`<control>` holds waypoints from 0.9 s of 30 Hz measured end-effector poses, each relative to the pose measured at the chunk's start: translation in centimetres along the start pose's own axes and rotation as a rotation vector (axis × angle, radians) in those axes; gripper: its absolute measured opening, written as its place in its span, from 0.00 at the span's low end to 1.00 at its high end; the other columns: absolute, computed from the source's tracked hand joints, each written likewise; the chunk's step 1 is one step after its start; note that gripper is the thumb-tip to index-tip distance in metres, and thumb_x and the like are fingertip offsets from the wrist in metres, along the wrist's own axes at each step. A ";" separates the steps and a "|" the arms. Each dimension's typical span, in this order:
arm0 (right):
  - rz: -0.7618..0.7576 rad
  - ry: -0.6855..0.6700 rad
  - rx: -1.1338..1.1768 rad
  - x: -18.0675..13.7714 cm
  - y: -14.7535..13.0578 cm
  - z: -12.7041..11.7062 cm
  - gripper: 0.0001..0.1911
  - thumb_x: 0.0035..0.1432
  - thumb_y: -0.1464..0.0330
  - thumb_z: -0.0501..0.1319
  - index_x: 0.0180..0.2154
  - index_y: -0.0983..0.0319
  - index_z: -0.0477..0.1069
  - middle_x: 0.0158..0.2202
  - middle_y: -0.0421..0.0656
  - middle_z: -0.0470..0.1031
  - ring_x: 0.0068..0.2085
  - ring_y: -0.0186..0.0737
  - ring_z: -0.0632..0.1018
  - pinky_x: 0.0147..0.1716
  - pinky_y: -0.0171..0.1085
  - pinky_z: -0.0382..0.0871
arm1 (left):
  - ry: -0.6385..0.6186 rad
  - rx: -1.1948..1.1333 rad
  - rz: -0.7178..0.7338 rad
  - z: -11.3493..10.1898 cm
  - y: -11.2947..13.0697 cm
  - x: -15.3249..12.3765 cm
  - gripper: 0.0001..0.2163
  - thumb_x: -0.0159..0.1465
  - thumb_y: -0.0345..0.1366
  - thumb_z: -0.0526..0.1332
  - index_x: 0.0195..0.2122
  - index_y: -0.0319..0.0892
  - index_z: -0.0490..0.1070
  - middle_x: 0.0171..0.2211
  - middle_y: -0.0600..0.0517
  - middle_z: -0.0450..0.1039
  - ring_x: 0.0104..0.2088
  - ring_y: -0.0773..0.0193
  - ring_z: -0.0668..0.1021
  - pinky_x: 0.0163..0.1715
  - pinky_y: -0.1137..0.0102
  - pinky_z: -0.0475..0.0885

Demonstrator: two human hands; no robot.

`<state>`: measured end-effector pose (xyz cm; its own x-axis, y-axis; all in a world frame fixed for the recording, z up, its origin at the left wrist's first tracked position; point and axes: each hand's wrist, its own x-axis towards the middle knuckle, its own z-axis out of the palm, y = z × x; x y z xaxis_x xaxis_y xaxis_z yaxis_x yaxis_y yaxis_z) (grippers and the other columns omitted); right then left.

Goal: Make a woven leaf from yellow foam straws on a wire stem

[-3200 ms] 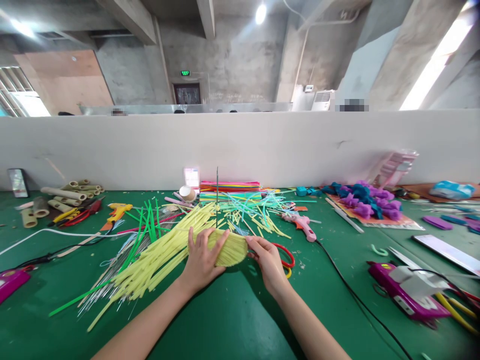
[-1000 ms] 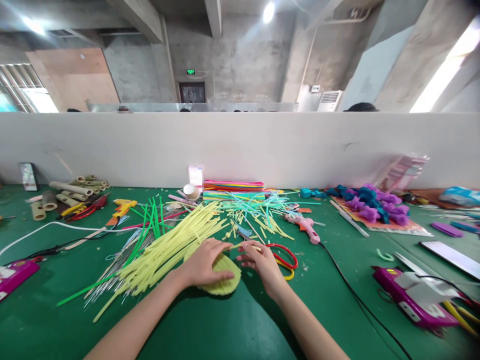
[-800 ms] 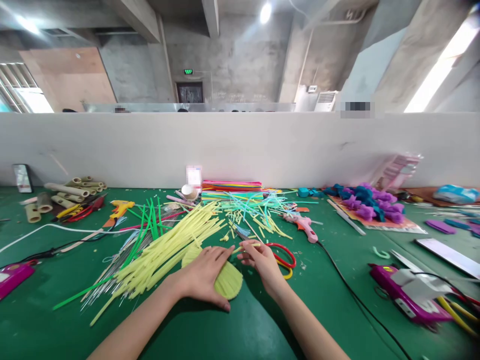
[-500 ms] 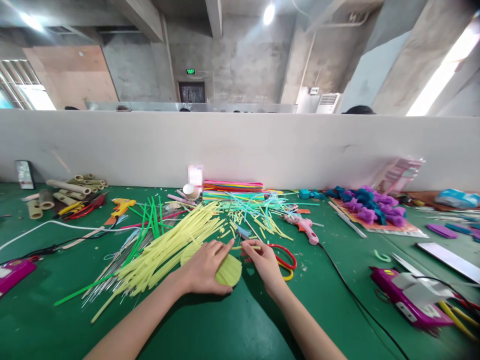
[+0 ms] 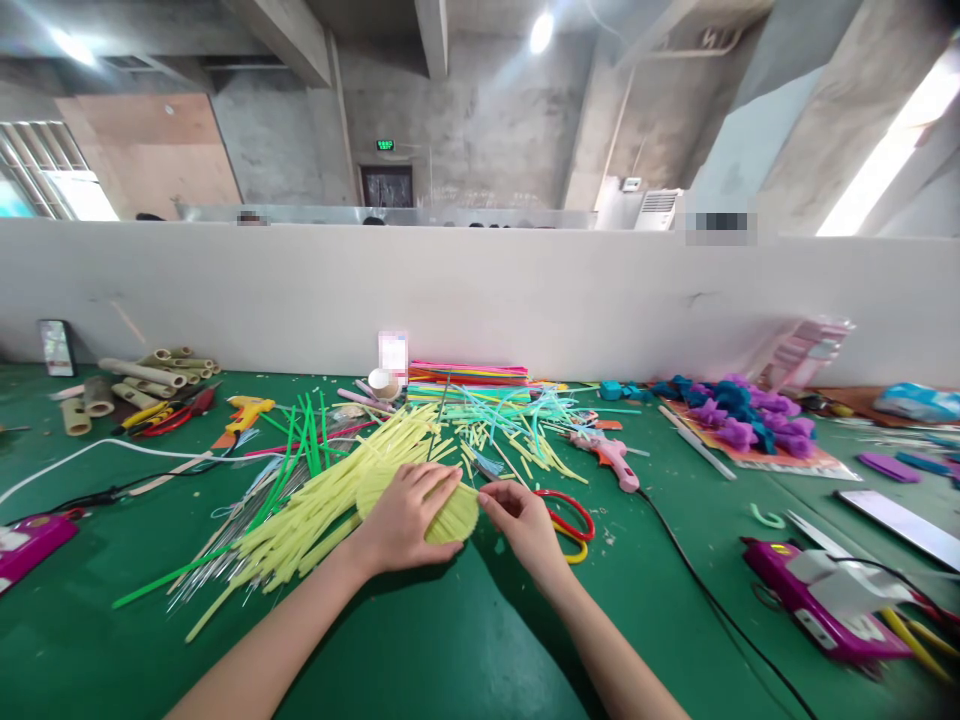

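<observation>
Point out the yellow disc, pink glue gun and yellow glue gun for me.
Yellow disc [image 5: 459, 516], head view: exposed right part.
Pink glue gun [image 5: 620, 463], head view: handle.
Yellow glue gun [image 5: 249, 409], head view: body.

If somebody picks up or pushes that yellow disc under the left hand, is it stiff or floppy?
The yellow disc probably keeps its shape, since its ridged rows look tightly packed. It's likely light, looking much like the thin yellow stems beside it. Its flat form suggests it would slide rather than roll if pushed.

The left hand [image 5: 405, 515] partly hides the disc [image 5: 459, 515]; right of the disc, scissors [image 5: 576, 554] are partly hidden; far left of it, a box [image 5: 30, 550] is cropped.
</observation>
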<state>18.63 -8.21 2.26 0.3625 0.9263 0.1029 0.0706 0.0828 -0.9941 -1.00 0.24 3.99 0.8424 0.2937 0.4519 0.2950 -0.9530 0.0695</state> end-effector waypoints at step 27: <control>0.013 -0.194 0.194 -0.8 -1.4 0.0 0.19 0.49 0.53 0.70 0.34 0.62 0.78 0.27 0.40 0.74 0.29 0.36 0.71 0.31 0.35 0.65 | 0.133 -0.040 0.100 0.1 0.6 -0.2 0.41 0.58 0.46 0.62 0.69 0.39 0.48 0.60 0.38 0.66 0.57 0.43 0.69 0.55 0.52 0.63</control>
<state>18.26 -9.04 3.57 0.1765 0.9792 0.1004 -0.1192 0.1225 -0.9853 -0.92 -0.37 3.85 0.7986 0.1869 0.5721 0.1921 -0.9800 0.0520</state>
